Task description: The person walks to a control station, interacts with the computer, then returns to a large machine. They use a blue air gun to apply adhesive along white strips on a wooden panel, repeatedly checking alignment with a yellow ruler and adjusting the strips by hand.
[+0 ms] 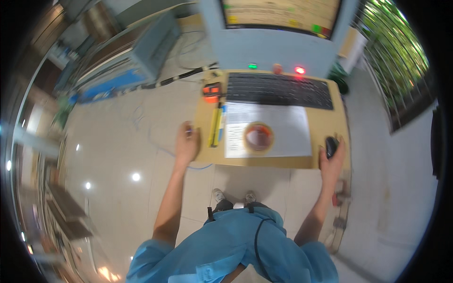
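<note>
My right hand (332,162) is closed round a black computer mouse (331,145) at the right end of a small wooden desk (264,162). At the desk's left edge, my left hand (188,148) is curled, with a small dark thing showing at its fingers, too blurred to name. Between the hands lies a printed sheet of paper (292,129) with a roll of tape (258,137) on it. Just right of my left hand is a long yellow tool (214,127). Behind the paper stands a black keyboard (278,89).
An orange and black tape measure (212,92) sits at the desk's back left. A blue-grey cabinet (269,47) behind bears a screen (283,12), a green light (253,66) and a red light (300,70). A barred window (396,70) is at right. Cables (184,75) run left.
</note>
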A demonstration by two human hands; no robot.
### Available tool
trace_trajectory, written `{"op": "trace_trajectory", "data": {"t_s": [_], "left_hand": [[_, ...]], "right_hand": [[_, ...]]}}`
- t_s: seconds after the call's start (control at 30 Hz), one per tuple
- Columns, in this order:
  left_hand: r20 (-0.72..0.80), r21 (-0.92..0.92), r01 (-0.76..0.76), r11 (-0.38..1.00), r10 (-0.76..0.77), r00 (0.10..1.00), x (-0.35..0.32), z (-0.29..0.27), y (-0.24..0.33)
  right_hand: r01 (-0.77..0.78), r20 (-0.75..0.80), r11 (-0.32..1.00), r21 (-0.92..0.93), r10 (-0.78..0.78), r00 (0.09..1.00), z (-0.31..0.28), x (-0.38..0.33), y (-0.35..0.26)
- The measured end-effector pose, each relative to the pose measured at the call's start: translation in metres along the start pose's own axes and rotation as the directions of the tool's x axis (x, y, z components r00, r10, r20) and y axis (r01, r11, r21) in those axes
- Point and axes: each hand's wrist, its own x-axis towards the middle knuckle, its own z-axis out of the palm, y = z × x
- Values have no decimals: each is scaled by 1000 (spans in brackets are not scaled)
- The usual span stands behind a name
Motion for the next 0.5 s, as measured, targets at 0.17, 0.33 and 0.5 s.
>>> {"op": "trace_trajectory", "data": {"t_s": [0.17, 0.33, 0.5], "left_hand": [[-115, 400, -176, 900, 240, 964, -18, 23, 12], [-105, 444, -129, 887, 194, 975, -31, 26, 29], [-107, 436, -140, 889, 205, 973, -30, 25, 27]], "right_hand": [[54, 8, 998, 16, -54, 998, 23, 14, 11], [59, -17, 996, -63, -60, 998, 29, 16, 14], [62, -79, 988, -139, -74, 994, 34, 13, 13]]}}
